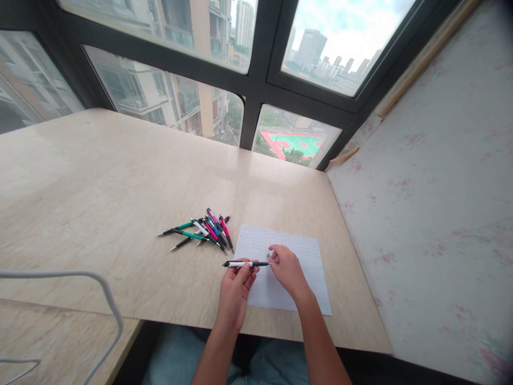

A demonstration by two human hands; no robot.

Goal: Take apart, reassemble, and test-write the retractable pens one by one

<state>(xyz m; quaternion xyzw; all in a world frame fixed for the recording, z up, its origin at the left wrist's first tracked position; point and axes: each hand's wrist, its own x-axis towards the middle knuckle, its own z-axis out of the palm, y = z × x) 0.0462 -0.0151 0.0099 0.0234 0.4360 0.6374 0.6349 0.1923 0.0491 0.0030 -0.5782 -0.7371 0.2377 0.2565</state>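
A white-and-black ballpoint pen (236, 263) lies level across the fingers of my left hand (234, 294), gripped under the thumb. Its black grip end points right, towards my right hand (287, 270). The fingers of my right hand are bent together at that end, and what they pinch is too small to make out. A tiny dark, shiny piece (268, 255) shows beside these fingertips; whether it is held or lies on the paper I cannot tell. Beneath both hands is a sheet of paper (308, 289) with lines of handwriting on its upper part.
Left of the paper lies a loose pile of several pens (208, 230) in green, pink, purple, blue, white and black. The beige marble-look tabletop (120, 187) runs to dark-framed windows. A white cable (102, 289) curves at lower left; a floral-papered wall (420, 214) bounds the right.
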